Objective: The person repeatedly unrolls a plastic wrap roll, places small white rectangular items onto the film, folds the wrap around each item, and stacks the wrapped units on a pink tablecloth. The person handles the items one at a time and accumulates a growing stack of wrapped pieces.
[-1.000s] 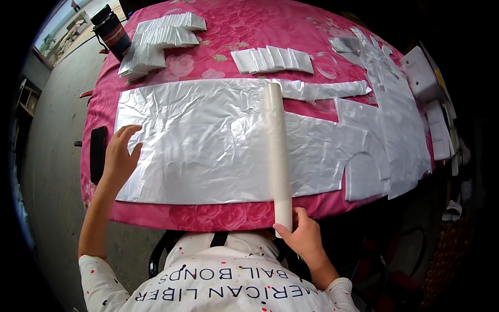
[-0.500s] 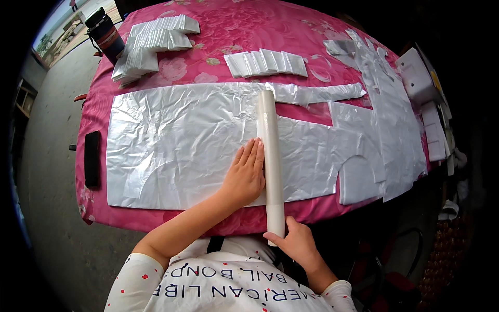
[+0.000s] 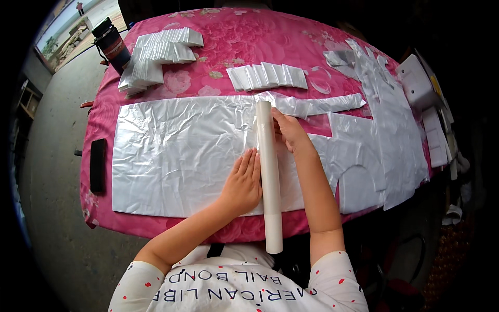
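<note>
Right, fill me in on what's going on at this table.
A person has a long pale roll lying across a silvery plastic sheet on the pink tablecloth, the roll's near end sticking out past the table edge. The left hand lies flat on the sheet, just left of the roll; the right hand is at the roll's far end, on its right side. Beyond the sheet, a row of folded white packets lies on the cloth, with more packets near a dark bottle.

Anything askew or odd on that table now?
The pale roll juts past the pink tablecloth at the near edge, not lying fully on top, and the plastic sheet is creased rather than smooth. No spill shows.
</note>
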A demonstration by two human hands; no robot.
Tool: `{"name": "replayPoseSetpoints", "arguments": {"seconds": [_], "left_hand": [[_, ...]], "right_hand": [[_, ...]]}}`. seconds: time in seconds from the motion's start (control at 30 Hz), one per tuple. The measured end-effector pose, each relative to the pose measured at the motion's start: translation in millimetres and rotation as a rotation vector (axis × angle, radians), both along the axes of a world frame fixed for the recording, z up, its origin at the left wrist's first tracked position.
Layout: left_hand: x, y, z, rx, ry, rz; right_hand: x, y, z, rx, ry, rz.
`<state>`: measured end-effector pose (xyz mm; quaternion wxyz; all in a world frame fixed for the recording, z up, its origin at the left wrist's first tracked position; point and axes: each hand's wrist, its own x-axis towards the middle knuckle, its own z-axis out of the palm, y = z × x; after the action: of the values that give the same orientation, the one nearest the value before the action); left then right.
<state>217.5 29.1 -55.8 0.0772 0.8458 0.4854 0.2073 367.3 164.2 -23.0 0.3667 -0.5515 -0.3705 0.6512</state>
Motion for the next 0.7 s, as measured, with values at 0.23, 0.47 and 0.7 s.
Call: {"name": "replayPoseSetpoints", "arguments": {"seconds": [0.23, 0.47, 0.7], "left_hand": [[4, 1, 0, -0.002, -0.016, -0.012], [4, -2, 2, -0.004, -0.015, -0.011], [-2, -2, -1, -0.012, -0.132, -0.058]], "right_hand": [[62, 44, -28, 0.281, 0.987, -0.588], [132, 33, 67, 0.747, 1.197, -0.083], [-97, -30, 89, 0.79, 0.187, 0.17]]}}
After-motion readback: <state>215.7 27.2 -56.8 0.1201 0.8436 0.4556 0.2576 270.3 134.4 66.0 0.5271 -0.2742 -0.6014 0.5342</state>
